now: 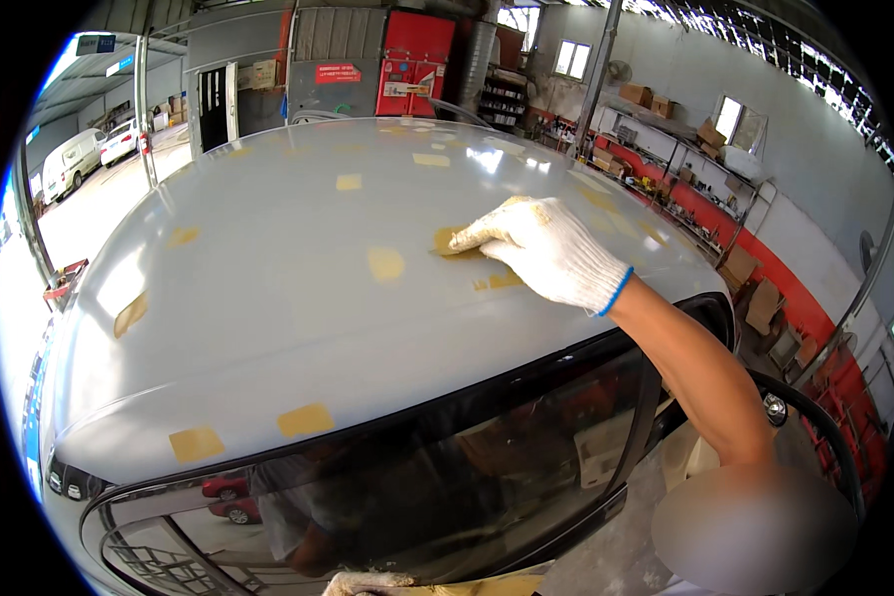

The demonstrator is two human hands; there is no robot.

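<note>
My right hand (556,253), in a white knitted glove with a blue cuff, reaches across a light grey car roof (268,298). Its outstretched fingertips rest on a yellow-brown filler patch (457,244), and no tool shows in it. Just below the hand lies a smeared yellow patch (502,281); to its left is a squarish yellow patch (385,263). Only a sliver of my gloved left hand (368,582) appears at the bottom edge, its fingers looking curled. Beside it is a flat yellowish thing (482,587), mostly cut off, whose kind I cannot make out.
Dark side glass (387,487) runs below the roof edge, with two more yellow patches (305,419) above it. A cluttered shelf (666,189) lines the right wall. Red cabinets (412,70) stand at the back, and a white van (72,164) is parked at far left.
</note>
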